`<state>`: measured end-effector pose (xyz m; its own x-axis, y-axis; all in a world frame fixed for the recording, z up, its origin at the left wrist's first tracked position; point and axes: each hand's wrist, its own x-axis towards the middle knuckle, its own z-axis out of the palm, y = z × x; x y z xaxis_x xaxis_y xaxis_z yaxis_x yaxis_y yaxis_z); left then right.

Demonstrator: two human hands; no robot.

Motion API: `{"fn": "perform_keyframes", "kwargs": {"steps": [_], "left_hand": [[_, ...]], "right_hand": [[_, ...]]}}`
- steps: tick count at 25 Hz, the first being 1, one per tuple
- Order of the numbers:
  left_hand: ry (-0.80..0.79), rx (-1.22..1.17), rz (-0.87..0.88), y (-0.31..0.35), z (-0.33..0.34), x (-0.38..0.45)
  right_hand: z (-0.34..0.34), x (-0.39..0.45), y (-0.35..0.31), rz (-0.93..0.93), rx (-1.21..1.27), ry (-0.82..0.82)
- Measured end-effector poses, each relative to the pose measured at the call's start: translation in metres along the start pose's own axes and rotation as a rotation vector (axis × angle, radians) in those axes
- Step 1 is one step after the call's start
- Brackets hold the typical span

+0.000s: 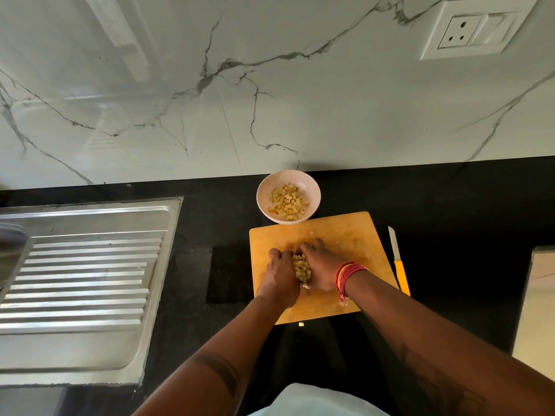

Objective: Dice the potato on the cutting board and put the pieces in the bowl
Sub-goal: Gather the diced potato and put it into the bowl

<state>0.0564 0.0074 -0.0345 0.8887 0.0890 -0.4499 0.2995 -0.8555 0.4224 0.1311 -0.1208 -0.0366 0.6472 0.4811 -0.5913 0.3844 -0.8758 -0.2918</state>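
Two hands work at the middle of the board [339,235], which lies on the black counter [450,205] near its back edge.

Head view. Left hand [280,276] and right hand [319,265] face each other, palms inward, with a heap of dice [301,267] cupped between them. The fingers of both hands are curled in around the heap and pressed against it; fingertips nearly meet at the far end. Whether the heap is lifted off the board or still rests on it, cannot tell. The right wrist carries red and orange threads [348,276].

Bowl [288,175]: pale, round, on the counter just behind the board's far left corner, its near rim overlapping the board's back edge as seen from here. It holds a loose layer of diced potato [288,201] on its bottom.

Knife [398,261]: lies on the counter just beside the board's right edge, parallel to it, blade toward the back wall, yellow handle toward the person. Neither hand touches it.

One small white scrap [301,324] sits on the counter just off the board's front edge.

Steel drainboard [84,265] is set into the counter at the left, well apart from the board. Marble-pattern wall [270,100] rises behind the counter's back edge, with a white socket plate [477,28] at upper right.
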Motion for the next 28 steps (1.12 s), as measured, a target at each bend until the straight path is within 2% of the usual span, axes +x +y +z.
{"fn": "perform_keyframes", "kwargs": {"steps": [12, 18, 28], "left_hand": [[0.027, -0.031, -0.013, 0.019, -0.007, 0.000], [0.064, -0.035, 0.038, 0.023, -0.018, 0.000], [0.070, -0.234, -0.083, 0.030, -0.036, 0.002]], "right_hand": [[-0.004, -0.011, -0.002, 0.029, 0.255, 0.088], [-0.010, -0.026, -0.003, 0.079, 0.441, 0.165], [-0.026, -0.033, -0.001, 0.088, 0.658, 0.188]]}}
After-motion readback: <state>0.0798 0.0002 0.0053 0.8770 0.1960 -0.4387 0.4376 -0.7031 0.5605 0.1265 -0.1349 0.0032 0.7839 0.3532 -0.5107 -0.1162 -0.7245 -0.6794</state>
